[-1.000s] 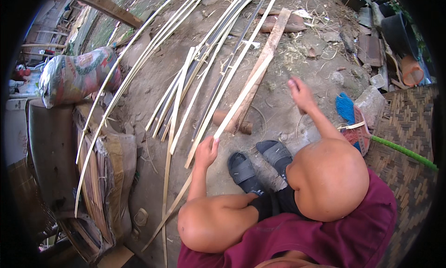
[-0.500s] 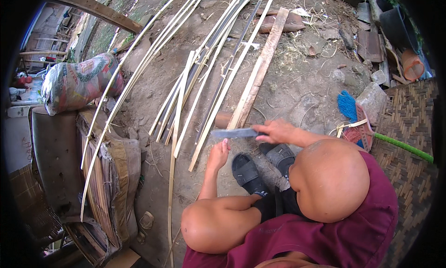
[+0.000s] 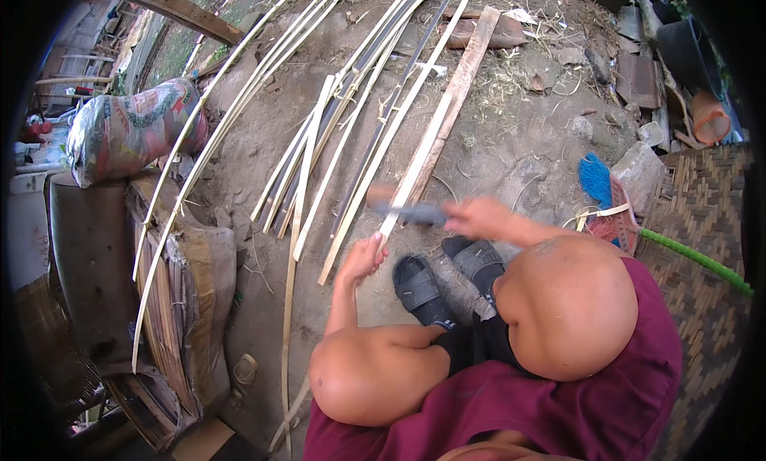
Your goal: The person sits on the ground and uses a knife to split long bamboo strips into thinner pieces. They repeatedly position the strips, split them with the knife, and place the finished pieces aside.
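Mid-frame: strip (image 3: 416, 172) is pinched by left hand (image 3: 363, 258), fingers closed; blurred knife (image 3: 421, 213) — clenched in right hand (image 3: 477, 219) — is now shifted up-strip, more bared between.

Dirt ground (image 3: 511, 134), daylight. Torn old couch (image 3: 209, 285) at ground's left edge, woven mat (image 3: 696, 193) at right.

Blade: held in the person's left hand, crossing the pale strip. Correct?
Wrong hand: the head view shows the blade in the right hand. It does cross the pale strip, which the left hand grips on the person's side of the blade.
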The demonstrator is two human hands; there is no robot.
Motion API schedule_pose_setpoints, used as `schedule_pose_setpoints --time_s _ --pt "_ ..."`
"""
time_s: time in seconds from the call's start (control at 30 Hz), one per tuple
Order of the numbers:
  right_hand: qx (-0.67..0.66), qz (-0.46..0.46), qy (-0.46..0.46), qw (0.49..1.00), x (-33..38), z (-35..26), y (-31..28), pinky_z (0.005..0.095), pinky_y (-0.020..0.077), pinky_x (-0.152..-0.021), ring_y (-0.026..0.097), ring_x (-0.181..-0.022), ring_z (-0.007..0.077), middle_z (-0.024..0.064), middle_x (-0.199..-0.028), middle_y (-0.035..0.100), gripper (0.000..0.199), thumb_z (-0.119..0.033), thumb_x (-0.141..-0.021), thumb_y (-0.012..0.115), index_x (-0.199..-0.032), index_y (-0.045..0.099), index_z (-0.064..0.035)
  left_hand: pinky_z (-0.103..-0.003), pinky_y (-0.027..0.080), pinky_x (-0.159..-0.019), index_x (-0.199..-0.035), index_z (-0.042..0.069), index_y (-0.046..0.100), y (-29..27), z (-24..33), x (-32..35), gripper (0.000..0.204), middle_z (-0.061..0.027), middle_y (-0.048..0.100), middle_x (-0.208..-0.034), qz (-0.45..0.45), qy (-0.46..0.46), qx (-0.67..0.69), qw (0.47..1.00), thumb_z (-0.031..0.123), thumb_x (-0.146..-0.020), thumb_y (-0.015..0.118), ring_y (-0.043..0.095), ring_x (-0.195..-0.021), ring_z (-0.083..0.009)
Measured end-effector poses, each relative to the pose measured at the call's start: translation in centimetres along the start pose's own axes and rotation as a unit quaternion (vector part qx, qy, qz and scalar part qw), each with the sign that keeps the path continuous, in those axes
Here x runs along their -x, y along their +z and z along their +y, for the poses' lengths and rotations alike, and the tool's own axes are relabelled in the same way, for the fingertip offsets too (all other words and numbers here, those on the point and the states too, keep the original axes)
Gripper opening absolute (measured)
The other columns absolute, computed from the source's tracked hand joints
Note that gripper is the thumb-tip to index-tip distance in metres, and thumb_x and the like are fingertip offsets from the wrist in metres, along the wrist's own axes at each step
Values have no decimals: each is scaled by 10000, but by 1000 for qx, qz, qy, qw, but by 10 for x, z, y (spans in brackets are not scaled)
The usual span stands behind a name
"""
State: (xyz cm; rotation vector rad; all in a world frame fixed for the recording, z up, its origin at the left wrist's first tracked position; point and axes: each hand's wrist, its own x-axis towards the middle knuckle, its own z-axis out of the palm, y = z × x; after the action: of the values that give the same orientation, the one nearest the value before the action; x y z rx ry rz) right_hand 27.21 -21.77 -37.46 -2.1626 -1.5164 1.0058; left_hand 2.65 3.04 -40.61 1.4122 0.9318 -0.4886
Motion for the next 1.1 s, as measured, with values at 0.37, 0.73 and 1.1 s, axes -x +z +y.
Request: schedule_pose_setpoints --time_s 0.37,0.73,1.1 --pt "-52 246 210 945 -21 126 -36 510 522 -841 670 -929 434 222 -944 711 470 -456 -960 573 -1243 632 -86 -250 299 -412 -814 56 608 -11 1 29 568 30 431 -544 -47 -43 32 997 557 -1027 446 362 -443 -73" --pt "-97 111 104 984 -7 24 0 526 534 -812 678 -883 437 226 -930 700 457 -473 -982 542 -1272 588 -122 -495 511 -634 -893 13 629 31 -2 -5 456 -201 659 -711 247 249 -343 871 418 -1027 466 662 -683 -379" --pt "-28 309 233 922 -18 130 -53 519 536 -764 684 -853 429 217 -942 708 423 -440 -986 533 -1238 618 -110 -453 478 -616 -936 29 643 15 0 -9 466 -142 639 -711 108 197 -236 945 407 -1061 401 629 -656 -320"
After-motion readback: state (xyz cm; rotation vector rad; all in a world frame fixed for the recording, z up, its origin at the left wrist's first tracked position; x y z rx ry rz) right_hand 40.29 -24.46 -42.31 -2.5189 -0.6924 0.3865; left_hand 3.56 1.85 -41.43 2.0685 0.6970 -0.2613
